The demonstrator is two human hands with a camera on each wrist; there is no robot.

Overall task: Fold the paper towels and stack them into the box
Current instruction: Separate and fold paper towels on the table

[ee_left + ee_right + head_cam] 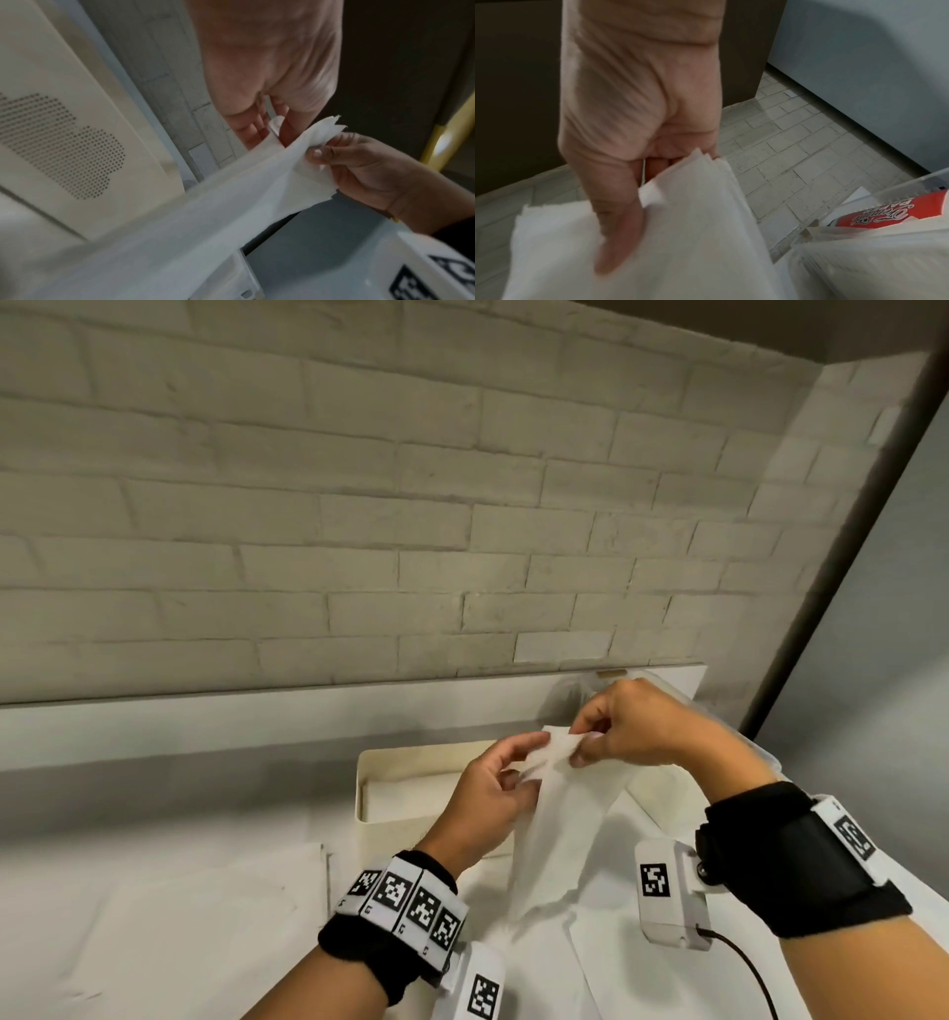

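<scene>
A white paper towel (560, 819) hangs lifted above the white table, its lower end trailing on the surface. My left hand (506, 775) pinches its upper edge from the left; my right hand (590, 737) pinches the same edge from the right, the two hands almost touching. The left wrist view shows the towel (231, 192) stretched, with my right hand's fingers (342, 150) on its corner. My right hand's thumb (618, 233) presses on the towel (680, 233) in the right wrist view. Behind my left hand stands the cream box (369, 762), open, with folded towels (411, 796) inside.
Flat paper sheets (205, 906) lie on the table at left and under my arms. A clear plastic container (859, 199) with a red-labelled pack (890, 211) stands at the right by the wall. A brick wall rises behind the table.
</scene>
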